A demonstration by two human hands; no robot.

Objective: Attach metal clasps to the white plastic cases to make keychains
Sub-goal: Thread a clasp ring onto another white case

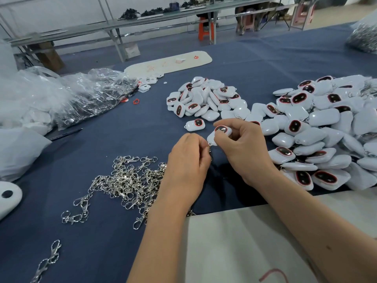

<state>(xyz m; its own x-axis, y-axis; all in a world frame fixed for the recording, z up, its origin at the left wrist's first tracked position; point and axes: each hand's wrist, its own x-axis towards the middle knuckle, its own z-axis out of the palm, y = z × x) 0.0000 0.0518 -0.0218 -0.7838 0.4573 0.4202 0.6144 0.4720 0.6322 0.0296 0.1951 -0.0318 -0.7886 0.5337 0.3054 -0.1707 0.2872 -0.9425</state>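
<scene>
Clasp (210, 150) going onto case (220, 133): right hand (244, 152) fingers pinching case, left hand (188, 160) fingers pinching clasp; next, hooking its loop.

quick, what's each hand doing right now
Left hand: fingers curled, pinching a metal clasp at the case's loop.
Right hand: holding one white case above the blue cloth.

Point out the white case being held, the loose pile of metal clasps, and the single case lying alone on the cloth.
held white case (221, 132): head view, on its dark oval window.
pile of metal clasps (130, 181): head view, middle of the tangle.
lone case (194, 125): head view, on its white shell.
</scene>
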